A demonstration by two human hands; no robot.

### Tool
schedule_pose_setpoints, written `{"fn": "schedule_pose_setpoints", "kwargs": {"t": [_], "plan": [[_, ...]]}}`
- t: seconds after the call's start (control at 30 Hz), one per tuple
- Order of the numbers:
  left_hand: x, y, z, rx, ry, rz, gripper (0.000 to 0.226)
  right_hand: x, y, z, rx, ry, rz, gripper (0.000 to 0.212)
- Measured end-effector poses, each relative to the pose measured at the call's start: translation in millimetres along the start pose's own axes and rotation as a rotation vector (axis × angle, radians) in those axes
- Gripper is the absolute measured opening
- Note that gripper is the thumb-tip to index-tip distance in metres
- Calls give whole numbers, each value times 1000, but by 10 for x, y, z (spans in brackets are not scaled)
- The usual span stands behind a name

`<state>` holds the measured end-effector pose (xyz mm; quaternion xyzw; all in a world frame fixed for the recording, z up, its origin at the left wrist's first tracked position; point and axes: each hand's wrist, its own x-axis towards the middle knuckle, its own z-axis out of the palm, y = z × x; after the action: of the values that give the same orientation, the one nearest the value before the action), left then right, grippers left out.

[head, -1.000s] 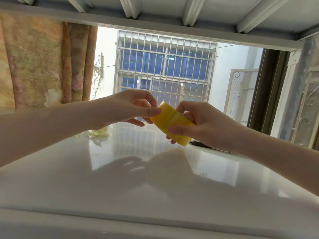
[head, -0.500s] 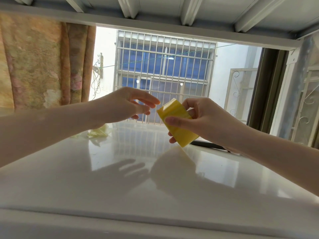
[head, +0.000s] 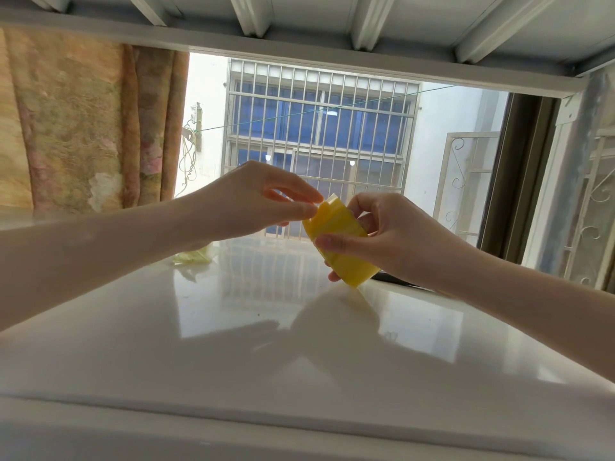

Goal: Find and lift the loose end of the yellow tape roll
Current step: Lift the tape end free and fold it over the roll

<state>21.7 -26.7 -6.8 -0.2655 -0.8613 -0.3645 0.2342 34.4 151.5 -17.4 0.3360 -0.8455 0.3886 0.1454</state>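
The yellow tape roll (head: 339, 242) is held edge-on above the far part of the glossy white table (head: 233, 344). My right hand (head: 389, 237) grips the roll, thumb across its outer face and fingers behind it. My left hand (head: 256, 201) comes in from the left, and its thumb and forefinger pinch at the roll's upper left edge, where a short flap of tape (head: 324, 209) stands slightly off the roll. The roll's core and far side are hidden by my right hand.
A crumpled pale yellow-green bit of plastic (head: 193, 257) lies on the table's far left. A dark flat object (head: 396, 279) lies behind my right wrist. A patterned curtain (head: 83, 128) hangs at the left, a barred window (head: 319, 141) beyond.
My left hand, off the roll with fingers spread half a second ago, has returned and closed its thumb and forefinger on the upper edge. My right hand has kept its hold, with the roll tilted slightly.
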Motion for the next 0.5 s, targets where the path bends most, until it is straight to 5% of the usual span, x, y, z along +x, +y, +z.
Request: {"fn": "schedule_pose_setpoints", "kwargs": {"t": [0.5], "plan": [[42, -145, -50, -168, -162, -180, 17, -18, -18, 31, -165, 17, -8, 32]]}}
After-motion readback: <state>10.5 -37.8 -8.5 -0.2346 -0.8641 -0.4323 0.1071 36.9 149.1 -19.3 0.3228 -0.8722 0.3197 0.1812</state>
